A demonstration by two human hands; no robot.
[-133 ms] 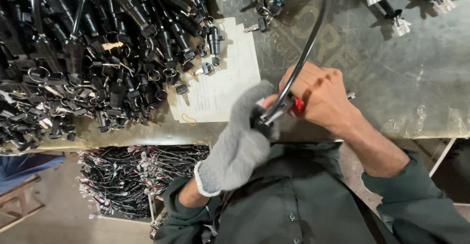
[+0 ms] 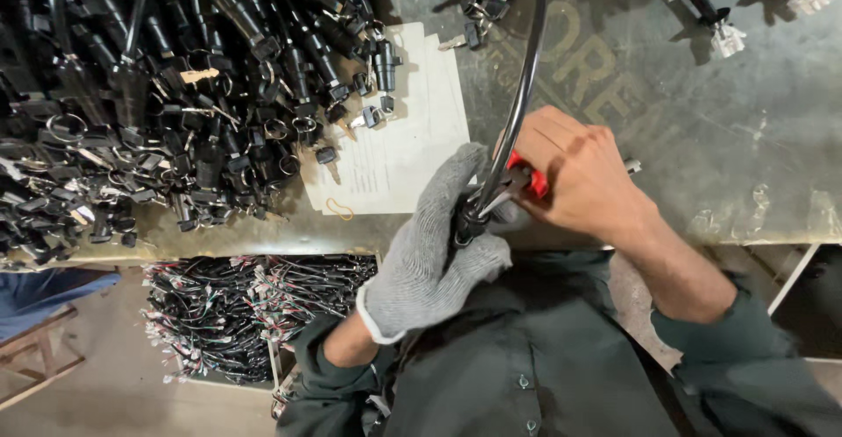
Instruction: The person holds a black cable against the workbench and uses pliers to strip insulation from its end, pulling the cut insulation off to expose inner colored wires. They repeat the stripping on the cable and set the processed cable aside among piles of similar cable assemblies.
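Two grips clamped, left hand on black cable, right hand on red-handled pliers, beside paper sheet, cable heap

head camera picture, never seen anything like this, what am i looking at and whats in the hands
This view comes from a camera worn on a person's head, looking straight down at their own two hands over a workbench. There is no machine here, just a person in a dark green shirt.

The left hand wears a grey knitted glove and grips the end of a long black cable that runs up and out of the top of the picture. The right hand is bare and holds a small tool with a red handle, its metal tip pressed at the cable end.

On the bench lie a big pile of black cable parts with keys and rings, a sheet of paper and a few white plugs. Below the bench edge sits a heap of thin coloured wires.
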